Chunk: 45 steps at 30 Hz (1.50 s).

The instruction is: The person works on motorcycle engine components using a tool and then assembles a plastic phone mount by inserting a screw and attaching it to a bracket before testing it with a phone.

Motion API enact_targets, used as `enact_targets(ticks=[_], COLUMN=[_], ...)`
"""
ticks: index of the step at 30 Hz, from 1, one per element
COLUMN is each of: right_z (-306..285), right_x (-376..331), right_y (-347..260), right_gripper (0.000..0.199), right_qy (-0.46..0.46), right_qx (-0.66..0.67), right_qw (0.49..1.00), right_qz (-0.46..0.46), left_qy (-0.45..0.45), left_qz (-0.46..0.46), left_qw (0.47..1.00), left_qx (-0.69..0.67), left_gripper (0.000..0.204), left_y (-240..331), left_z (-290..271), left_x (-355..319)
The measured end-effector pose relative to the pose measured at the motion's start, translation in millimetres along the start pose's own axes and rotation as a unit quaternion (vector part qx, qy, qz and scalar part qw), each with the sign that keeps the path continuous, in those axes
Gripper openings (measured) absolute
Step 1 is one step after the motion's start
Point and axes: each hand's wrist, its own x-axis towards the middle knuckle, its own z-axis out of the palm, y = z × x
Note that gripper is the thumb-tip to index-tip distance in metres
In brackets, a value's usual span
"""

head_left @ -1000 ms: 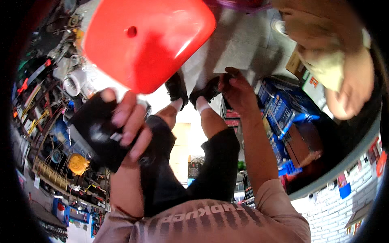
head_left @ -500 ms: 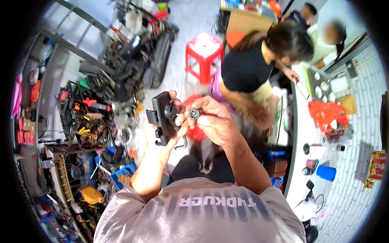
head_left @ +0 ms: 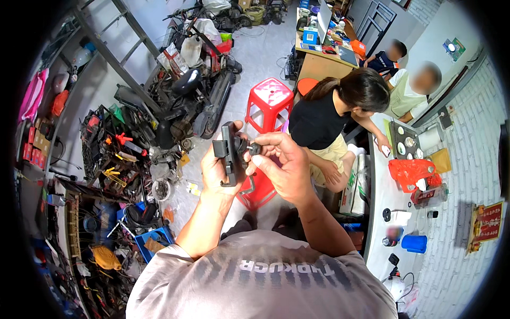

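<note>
1. Holder, black, bracket-like (head_left: 230, 155): in front of the chest, roughly upright, edge toward the viewer. Judged light, stiff, probably plastic; smooth faces might slip, thin lugs might snap. Best grip: the long side edges.
2. Knob, small, dark, round (head_left: 255, 149): beside the holder; whether joined to it, cannot tell. Judged hard, light, easily dropped; take by the rim.
3. Bent rod, dark (head_left: 249, 187): below the holder; judged rigid.
4. Left hand (head_left: 213, 171): curled closed around the holder.
5. Right hand (head_left: 289, 166): thumb and forefinger pinched on the knob.
6. Red stool (head_left: 261, 198): beneath the hands.
</note>
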Motion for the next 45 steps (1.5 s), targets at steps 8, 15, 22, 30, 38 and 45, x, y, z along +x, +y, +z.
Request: enact_targets(ticks=[8,15,22,30,38,45], right_z=[-29.6,-34.5,-36.5,-27.3,-12.8,-10.8], right_x=[-6.1,-3.3,-1.6,4.2,0.9,-5.9], right_y=[-10.4,-11.4,-2.5,-9.3,-8.1,-16.2], right_gripper=[0.030,0.024,0.030,0.024,0.019,0.016], right_qy=[0.051,0.053,0.064,0.059,0.088,0.028], right_qx=[-0.208,-0.005,-0.255,-0.337,-0.322,-0.309], right_qw=[0.974,0.999,0.962,0.930,0.935,0.947], right_qz=[-0.075,0.002,-0.072,-0.134,-0.120,-0.084], left_qy=[0.005,0.008,0.012,0.020,0.029,0.036], left_qz=[-0.007,-0.029,-0.028,-0.041,-0.065,-0.072], left_qw=[1.000,0.999,0.999,0.998,0.995,0.995], left_qx=[0.023,0.021,0.012,-0.040,-0.063,-0.061], left_gripper=[0.050,0.052,0.052,0.051,0.052,0.051], left_y=[-26.2,-33.0,-28.5,-25.0,-21.3,-20.0], left_z=[6.9,9.5,-0.6,-1.7,-6.5,-11.5], left_x=[7.2,17.8,20.3,13.7,5.3,-0.9])
